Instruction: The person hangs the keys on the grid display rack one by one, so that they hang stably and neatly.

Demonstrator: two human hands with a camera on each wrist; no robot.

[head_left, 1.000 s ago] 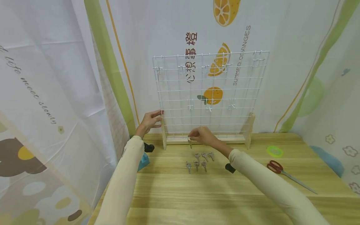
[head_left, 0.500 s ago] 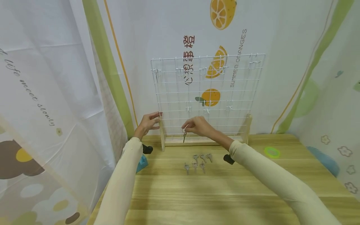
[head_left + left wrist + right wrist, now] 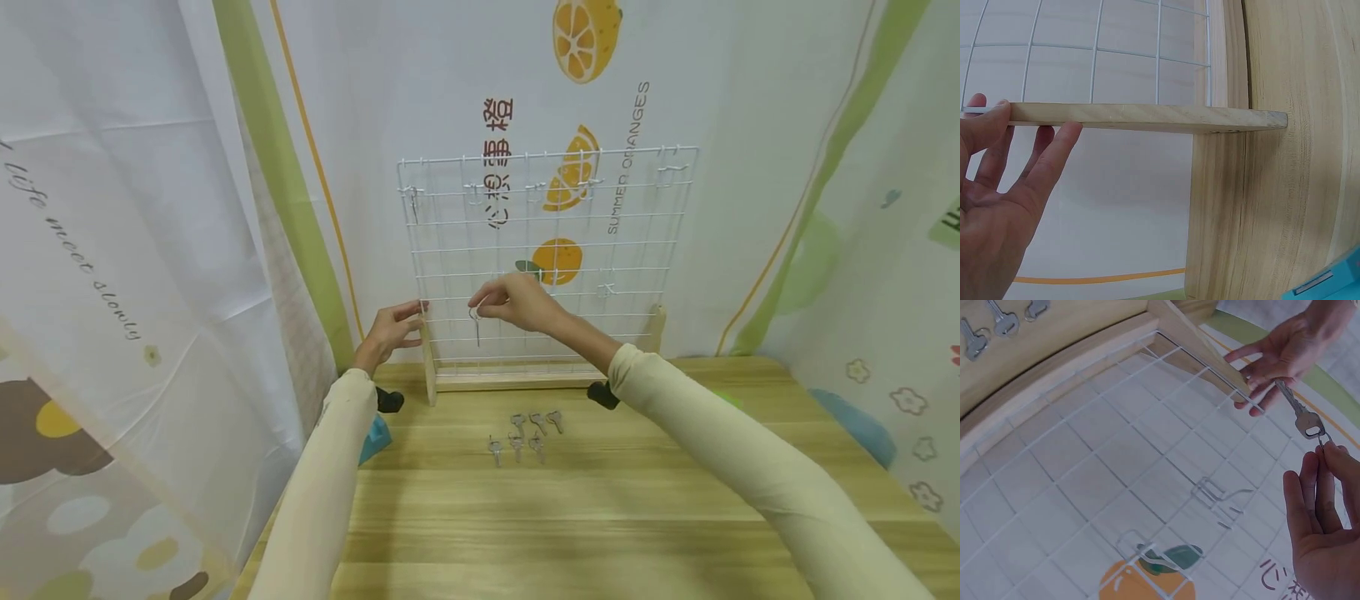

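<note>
My right hand [image 3: 525, 302] pinches a small ring, and a silver key [image 3: 1305, 419] dangles from it in front of the white wire grid [image 3: 547, 155]. In the right wrist view, thumb and fingertips close on the ring while the key's blade points away. My left hand [image 3: 390, 333] grips the upper end of the grid stand's left wooden post [image 3: 1147, 115], thumb on one side and fingers on the other. White hooks [image 3: 606, 290] sit on the grid in two rows; some are hidden behind my right hand. Another key [image 3: 415, 208] hangs at the top left hook.
Several keys [image 3: 517, 447] lie in two rows on the wooden table [image 3: 465, 533], before the stand's base bar [image 3: 517, 383]. A blue object [image 3: 377, 437] is beside my left forearm. A green disc [image 3: 729, 400] shows partly behind my right sleeve. Printed curtains [image 3: 300, 100] surround the table.
My right hand has risen and moved left with the key, from near the base bar to the grid's lower middle. My left hand keeps its grip on the post. The scissors have gone from view.
</note>
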